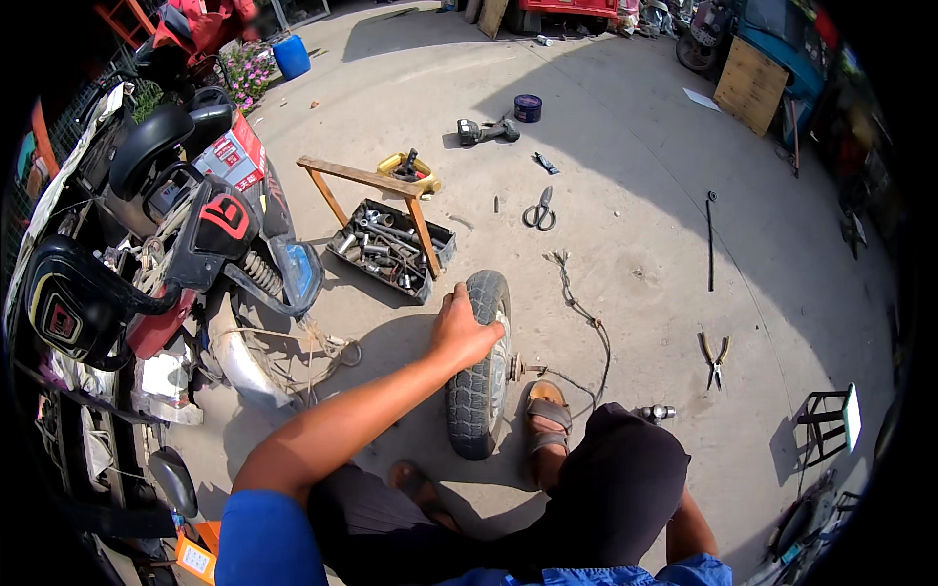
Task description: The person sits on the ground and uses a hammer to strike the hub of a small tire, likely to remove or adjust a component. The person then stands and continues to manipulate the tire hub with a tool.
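Note:
A wheel with a black treaded tyre [473, 405] stands upright on the ground between my feet. My left hand [463, 332] grips it near the top, with fingers over the far side of the tread and the thumb toward the rim. From the hub on the wheel's right side sticks an axle [518, 367]. A dark cable [606, 342] runs from there across the concrete to frayed wire ends. Only part of my right forearm [690, 527] shows, beside my bent knee; the knee hides the right hand.
A metal toolbox [430, 285] full of sockets, with a wooden handle, stands beyond the wheel. Scissors [538, 210], a cordless impact wrench [489, 131], a purple tin [528, 107], pliers [715, 361] and a long bar [710, 244] lie about. An electric scooter [176, 264] is at the left, a small stool [831, 425] at the right.

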Demonstrator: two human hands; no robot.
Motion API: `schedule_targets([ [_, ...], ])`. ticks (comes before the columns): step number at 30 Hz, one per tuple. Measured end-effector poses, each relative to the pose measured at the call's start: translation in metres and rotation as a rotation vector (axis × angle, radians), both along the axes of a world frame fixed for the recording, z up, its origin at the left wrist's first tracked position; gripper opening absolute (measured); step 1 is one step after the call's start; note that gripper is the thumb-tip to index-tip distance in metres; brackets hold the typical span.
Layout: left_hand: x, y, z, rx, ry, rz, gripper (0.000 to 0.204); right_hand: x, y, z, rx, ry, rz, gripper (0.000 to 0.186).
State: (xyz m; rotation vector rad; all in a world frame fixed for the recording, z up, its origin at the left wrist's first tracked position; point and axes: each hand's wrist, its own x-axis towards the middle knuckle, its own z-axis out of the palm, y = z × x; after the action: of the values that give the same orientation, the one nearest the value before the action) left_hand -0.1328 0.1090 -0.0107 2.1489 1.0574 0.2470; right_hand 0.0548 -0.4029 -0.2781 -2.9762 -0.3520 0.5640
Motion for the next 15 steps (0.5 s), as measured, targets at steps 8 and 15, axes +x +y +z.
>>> schedule_targets([
  [8, -0.001, 0.006, 0.001, -0.060, 0.019, 0.036, 0.094, 0.059, 0.037, 0.068, 0.168, -0.024, 0.148, 0.027],
  [15, -0.021, 0.045, -0.033, -0.292, -0.073, 0.083, 0.095, 0.102, 0.200, 0.186, 0.328, -0.022, 0.376, 0.029],
])
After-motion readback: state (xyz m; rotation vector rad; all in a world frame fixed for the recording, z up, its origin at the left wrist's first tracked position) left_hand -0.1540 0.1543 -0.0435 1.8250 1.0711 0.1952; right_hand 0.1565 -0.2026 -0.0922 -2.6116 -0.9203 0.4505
